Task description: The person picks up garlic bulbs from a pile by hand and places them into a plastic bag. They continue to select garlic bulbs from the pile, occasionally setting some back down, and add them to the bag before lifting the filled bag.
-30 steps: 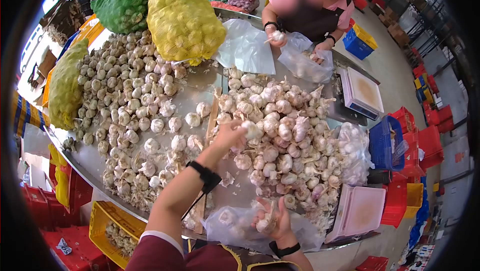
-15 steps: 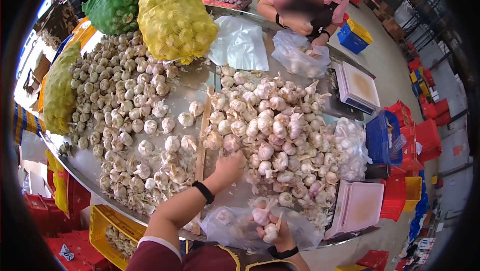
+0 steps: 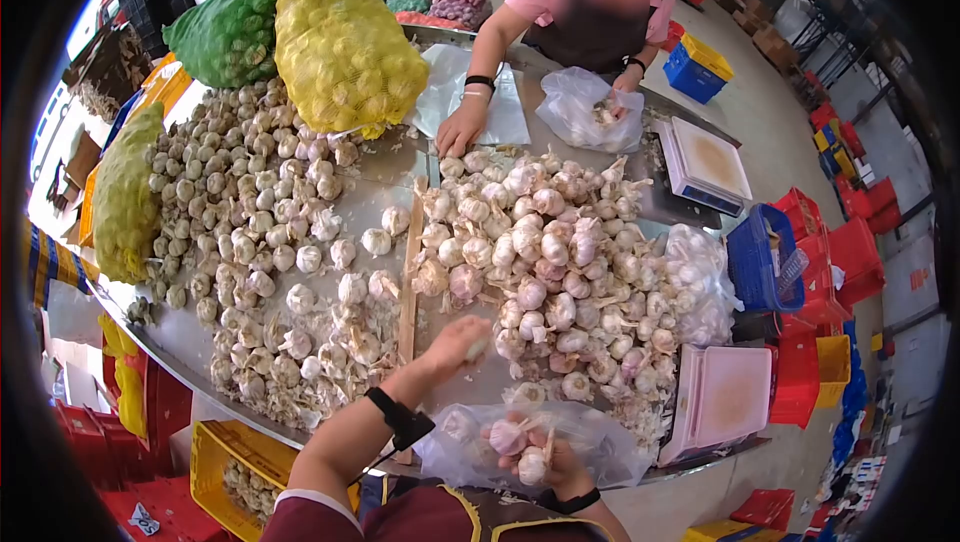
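My left hand (image 3: 455, 347), slightly blurred, is closed above the bare metal tabletop beside a heap of garlic bulbs (image 3: 560, 252). Something small and pale shows at its fingertips, too smeared to name. Palm up, my right hand (image 3: 562, 464) holds two garlic bulbs (image 3: 507, 437), its fingers curled around them. A clear plastic bag (image 3: 450, 452) lies around and beneath that hand at the table's near edge. A wooden strip (image 3: 411, 277) separates the heap from looser garlic (image 3: 260, 252) on the left.
Opposite, a co-worker (image 3: 600, 22) reaches to the heap and holds a plastic bag (image 3: 590, 117). Two scales (image 3: 722, 397) stand on the right. Full mesh sacks (image 3: 350, 52) stand at the back left. A blue basket (image 3: 765, 257) and red crates (image 3: 850, 257) lie beyond.
My left hand has drawn slightly down from the heap's edge. My right hand still holds the bulbs. The co-worker's one arm has stretched forward to the far edge of the heap.
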`<state>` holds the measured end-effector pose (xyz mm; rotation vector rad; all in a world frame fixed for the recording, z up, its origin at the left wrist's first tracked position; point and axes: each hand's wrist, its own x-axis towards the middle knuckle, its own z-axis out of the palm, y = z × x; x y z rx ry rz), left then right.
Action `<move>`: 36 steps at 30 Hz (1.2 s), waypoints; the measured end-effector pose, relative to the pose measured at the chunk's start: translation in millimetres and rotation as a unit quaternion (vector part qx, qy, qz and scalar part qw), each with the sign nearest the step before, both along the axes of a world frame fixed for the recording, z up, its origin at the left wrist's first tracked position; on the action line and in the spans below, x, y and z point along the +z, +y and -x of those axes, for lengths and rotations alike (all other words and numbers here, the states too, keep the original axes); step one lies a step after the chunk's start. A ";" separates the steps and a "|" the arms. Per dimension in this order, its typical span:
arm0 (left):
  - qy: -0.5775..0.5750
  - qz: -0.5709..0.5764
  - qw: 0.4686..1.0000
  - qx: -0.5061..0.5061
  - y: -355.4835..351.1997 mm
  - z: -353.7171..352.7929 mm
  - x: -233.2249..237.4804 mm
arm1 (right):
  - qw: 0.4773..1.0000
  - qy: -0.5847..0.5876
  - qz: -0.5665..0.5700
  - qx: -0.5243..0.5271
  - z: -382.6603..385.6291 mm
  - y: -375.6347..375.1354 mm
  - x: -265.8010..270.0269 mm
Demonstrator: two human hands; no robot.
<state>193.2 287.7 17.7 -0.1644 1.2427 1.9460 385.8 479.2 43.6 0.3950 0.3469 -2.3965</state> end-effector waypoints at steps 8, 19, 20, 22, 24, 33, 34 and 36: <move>0.247 0.044 0.875 -0.413 37.0 -62.6 64.0 | 0.998 0.008 0.061 0.000 -14.5 -6.3 -22.0; 0.376 0.462 0.792 -0.134 79.4 53.3 19.7 | 0.994 0.074 0.073 -0.029 -33.2 14.2 -16.1; 0.388 0.468 0.782 -0.135 83.8 60.1 11.4 | 0.995 0.063 0.067 -0.026 -38.0 19.0 -24.8; 0.402 0.473 0.773 -0.133 94.8 69.6 -9.1 | 0.997 0.041 0.056 -0.026 -47.5 27.2 -37.6; 0.377 0.413 0.818 -0.137 96.3 83.9 -33.0 | 0.998 0.032 0.053 -0.030 -43.7 27.6 -35.8; -0.071 -0.246 0.964 -0.070 31.3 45.5 8.7 | 0.995 0.000 0.063 -0.073 -29.6 19.6 -3.0; -0.069 -0.282 0.956 -0.050 29.0 37.4 30.0 | 0.995 0.003 0.063 -0.072 -28.5 18.4 -1.7; -0.081 -0.277 0.956 -0.052 25.7 30.9 47.4 | 0.995 0.013 0.077 -0.065 -22.5 15.4 3.8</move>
